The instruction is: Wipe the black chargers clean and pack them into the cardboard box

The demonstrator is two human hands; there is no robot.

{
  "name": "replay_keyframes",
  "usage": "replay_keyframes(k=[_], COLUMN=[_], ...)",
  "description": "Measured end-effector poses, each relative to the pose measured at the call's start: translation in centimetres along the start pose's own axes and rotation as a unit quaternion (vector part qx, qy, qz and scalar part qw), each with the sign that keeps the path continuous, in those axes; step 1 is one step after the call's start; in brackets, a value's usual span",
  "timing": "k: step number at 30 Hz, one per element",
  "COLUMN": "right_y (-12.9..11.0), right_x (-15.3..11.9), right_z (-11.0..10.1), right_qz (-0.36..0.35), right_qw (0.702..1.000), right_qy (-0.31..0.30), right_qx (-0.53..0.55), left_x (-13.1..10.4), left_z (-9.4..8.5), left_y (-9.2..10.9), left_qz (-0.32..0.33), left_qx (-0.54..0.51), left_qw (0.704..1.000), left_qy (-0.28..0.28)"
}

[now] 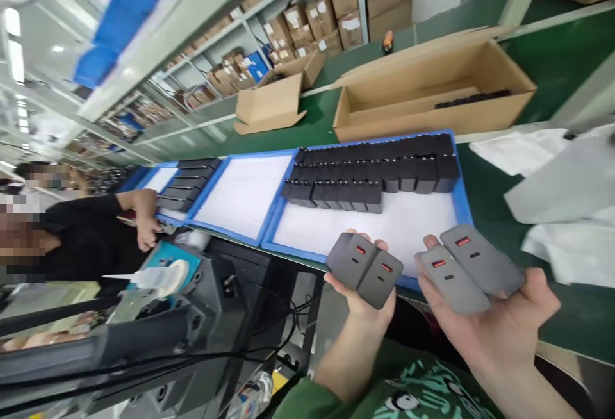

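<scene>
My left hand (368,310) is closed around two dark grey chargers (365,268), side by side, each showing a red USB port and a small oval port. In my right hand (500,329) lie two more grey chargers (456,281) with the same ports, gripped between thumb and fingers. Both pairs are held up in front of the near edge of a blue tray (462,204) with a white lining. Rows of black chargers (372,163) fill the far part of that tray.
More blue trays (240,191) continue leftward. Behind stand a long open cardboard box (398,111) and a smaller carton (271,102). White bags (562,182) lie at right. A machine (192,323) occupies the lower left, with a co-worker's arm (141,207) beyond it.
</scene>
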State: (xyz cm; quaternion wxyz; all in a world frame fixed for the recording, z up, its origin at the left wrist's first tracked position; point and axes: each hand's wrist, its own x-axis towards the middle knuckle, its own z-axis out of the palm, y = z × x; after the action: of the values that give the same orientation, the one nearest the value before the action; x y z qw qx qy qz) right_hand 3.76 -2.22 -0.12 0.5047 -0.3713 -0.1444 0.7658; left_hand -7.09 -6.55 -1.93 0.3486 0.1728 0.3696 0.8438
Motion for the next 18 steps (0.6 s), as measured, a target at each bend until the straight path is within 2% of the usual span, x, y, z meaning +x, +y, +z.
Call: replay_keyframes(k=[3,5,7,9,12,15,18], right_y=[1.7,2.2,2.5,2.8,3.0,3.0,2.8], right_x=[-0.6,-0.9,-0.9,-0.7,0.0,0.2,-0.1], right_z=[1.9,2.5,2.7,2.6,2.2,1.9,2.3], right_qz=[0.089,0.097,0.076,0.029,-0.073,-0.127,-0.097], right_qw=[0.995,0.994,0.994,0.990,0.963,0.943,0.957], right_qy=[-0.001,-0.017,-0.062,-0.138,-0.246,-0.270,-0.253], right_qx=[0.038,0.054,0.046,0.008,-0.085,-0.145,-0.107], left_x=[0.2,0.3,0.3,0.4,0.7,0.9,1.1], left_z=[-1.0,-1.6,-2.0,-2.1,-2.0,-1.8,-1.8], left_y=[0.7,1.0,1.2,1.1,0.8,0.6,0.4], left_qz=[-0.017,-0.026,-0.040,-0.053,-0.055,-0.049,-0.044], left_qx=[-0.037,-0.045,-0.051,-0.047,-0.043,-0.051,-0.054], left_qw=[0.998,0.998,0.997,0.997,0.998,0.997,0.997], left_qy=[0.042,0.045,0.044,0.034,0.012,-0.012,-0.037])
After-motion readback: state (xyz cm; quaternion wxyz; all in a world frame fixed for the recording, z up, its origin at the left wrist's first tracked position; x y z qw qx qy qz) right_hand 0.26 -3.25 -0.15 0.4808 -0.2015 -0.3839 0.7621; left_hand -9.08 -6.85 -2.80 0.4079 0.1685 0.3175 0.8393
